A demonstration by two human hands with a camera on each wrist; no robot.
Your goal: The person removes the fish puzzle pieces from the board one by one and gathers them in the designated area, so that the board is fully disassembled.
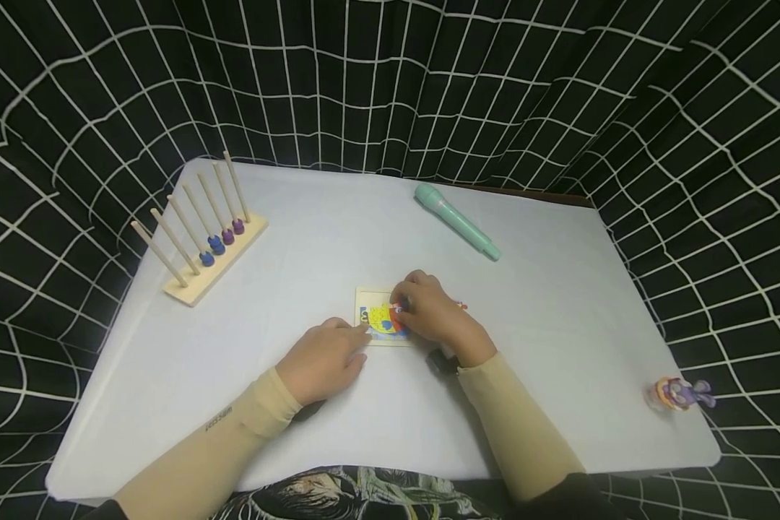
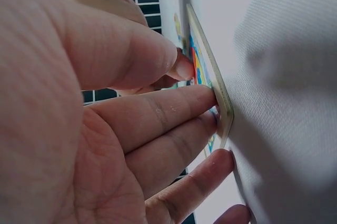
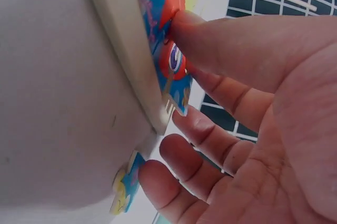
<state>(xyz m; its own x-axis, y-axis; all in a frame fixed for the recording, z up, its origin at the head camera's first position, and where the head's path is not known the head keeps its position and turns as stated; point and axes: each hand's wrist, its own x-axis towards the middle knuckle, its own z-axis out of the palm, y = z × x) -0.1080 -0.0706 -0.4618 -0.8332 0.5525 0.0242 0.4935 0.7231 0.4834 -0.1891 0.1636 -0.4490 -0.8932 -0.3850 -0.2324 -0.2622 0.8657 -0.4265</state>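
Note:
A small wooden jigsaw board (image 1: 380,292) with a yellow, red and blue picture lies flat on the table. My right hand (image 1: 432,310) is over its right part, pinching a red and blue puzzle piece (image 3: 179,86) with an eye-like print between thumb and forefinger. That piece sits slightly tilted at the board's edge. My left hand (image 1: 325,357) rests at the board's left side, its extended fingertips touching the frame and picture. Beyond the right hand's lower fingers, a loose blue and yellow puzzle piece (image 3: 126,184) lies on the table.
A wooden peg stand (image 1: 214,271) with blue and purple beads stands at the table's left. Toward the back lies a green toy microphone (image 1: 456,220). A small purple and orange figure (image 1: 679,393) is near the right edge. Black netted cloth (image 1: 377,94) surrounds the white table.

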